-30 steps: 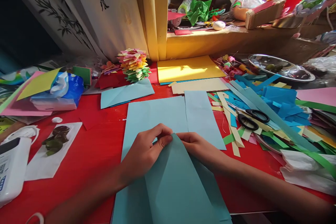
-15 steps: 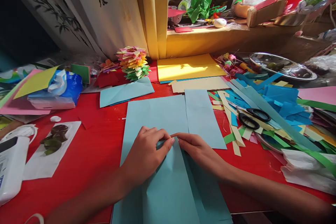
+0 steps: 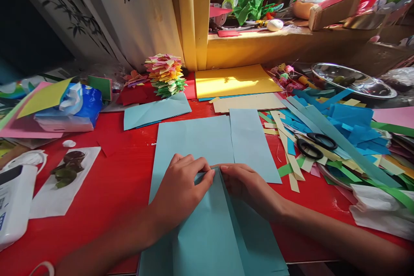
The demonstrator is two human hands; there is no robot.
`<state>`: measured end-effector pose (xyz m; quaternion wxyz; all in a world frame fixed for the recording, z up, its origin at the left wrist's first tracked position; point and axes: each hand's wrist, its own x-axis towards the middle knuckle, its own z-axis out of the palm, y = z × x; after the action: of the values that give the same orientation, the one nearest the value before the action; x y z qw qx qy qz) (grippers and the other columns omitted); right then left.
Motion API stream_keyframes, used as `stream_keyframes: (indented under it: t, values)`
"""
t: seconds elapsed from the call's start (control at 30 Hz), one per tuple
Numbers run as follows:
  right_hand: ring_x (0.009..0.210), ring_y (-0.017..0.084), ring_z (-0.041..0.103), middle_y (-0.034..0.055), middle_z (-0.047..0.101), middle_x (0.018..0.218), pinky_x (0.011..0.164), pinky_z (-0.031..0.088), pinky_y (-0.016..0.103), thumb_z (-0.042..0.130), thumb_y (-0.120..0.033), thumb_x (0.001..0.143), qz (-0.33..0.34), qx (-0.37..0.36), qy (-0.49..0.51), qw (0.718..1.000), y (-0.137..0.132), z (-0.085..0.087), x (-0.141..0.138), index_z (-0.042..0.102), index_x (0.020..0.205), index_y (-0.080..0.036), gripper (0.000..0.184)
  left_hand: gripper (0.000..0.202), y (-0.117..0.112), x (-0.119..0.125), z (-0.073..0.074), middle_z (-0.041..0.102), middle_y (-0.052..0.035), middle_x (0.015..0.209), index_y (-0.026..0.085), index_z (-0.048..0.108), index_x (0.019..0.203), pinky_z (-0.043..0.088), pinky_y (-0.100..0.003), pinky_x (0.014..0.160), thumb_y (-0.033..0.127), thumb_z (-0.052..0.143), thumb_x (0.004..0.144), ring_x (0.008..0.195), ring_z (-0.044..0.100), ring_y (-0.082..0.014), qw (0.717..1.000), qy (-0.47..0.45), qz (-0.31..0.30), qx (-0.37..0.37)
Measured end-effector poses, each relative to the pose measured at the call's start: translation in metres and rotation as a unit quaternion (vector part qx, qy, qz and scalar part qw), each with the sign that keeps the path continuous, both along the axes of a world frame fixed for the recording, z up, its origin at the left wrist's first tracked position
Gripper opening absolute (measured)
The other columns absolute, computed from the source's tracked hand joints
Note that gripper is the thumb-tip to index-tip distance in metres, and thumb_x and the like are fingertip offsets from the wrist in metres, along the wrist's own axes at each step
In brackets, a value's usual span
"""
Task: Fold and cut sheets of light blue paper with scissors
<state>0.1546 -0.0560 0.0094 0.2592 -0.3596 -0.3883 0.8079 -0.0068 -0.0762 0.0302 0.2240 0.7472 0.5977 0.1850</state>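
Note:
A sheet of light blue paper (image 3: 207, 228) is folded over lengthwise in front of me, its loose layers fanning out on the right. My left hand (image 3: 186, 192) pinches the far end of the fold between thumb and fingers. At the same corner my right hand (image 3: 247, 187) is closed on the paper's edge, its fingertips partly hidden. Beneath lies a larger light blue sheet (image 3: 190, 140), flat on the red table (image 3: 106, 194). A narrower light blue piece (image 3: 254, 144) rests along its right side.
Black-handled scissors (image 3: 310, 148) lie on cut paper strips (image 3: 352, 129) at the right. A folded-paper stack (image 3: 164, 75) stands behind, left of yellow sheets (image 3: 237, 81). A blue tissue pack (image 3: 82, 105) and a white device (image 3: 16, 207) sit at the left; a metal bowl (image 3: 352, 79) is far right.
The fingers of my right hand have curled a little further under the paper's edge. My left hand keeps its pinch, and the view has shifted slightly.

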Motion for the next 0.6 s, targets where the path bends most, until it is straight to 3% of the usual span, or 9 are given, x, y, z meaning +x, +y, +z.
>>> stream_keyframes:
  t: [0.23,0.6]
  values:
    - [0.092,0.016,0.05,0.0052,0.055,0.106,0.08,0.039,0.029,0.054,-0.039,0.077,-0.031,-0.019,-0.114,0.993,-0.0011,-0.0018,0.0008,0.062,0.106,-0.02,0.036,0.024,-0.0014,-0.0008,-0.0034,0.056,0.0012,0.069,0.022,0.052,0.07,0.035,-0.032,0.07,0.035,0.04,0.086,0.072,0.043,-0.0168,1.0,-0.004,0.016,0.0]
    - [0.093,0.017,0.05,0.0049,0.053,0.111,0.083,0.04,0.031,0.051,-0.045,0.078,-0.015,0.025,-0.167,0.985,-0.004,-0.0004,0.0028,0.06,0.111,-0.023,0.041,0.024,-0.0016,0.0008,-0.0022,0.054,0.0013,0.068,0.022,0.051,0.07,0.034,-0.031,0.071,0.035,0.039,0.085,0.073,0.041,-0.0169,0.999,-0.003,0.026,-0.021]
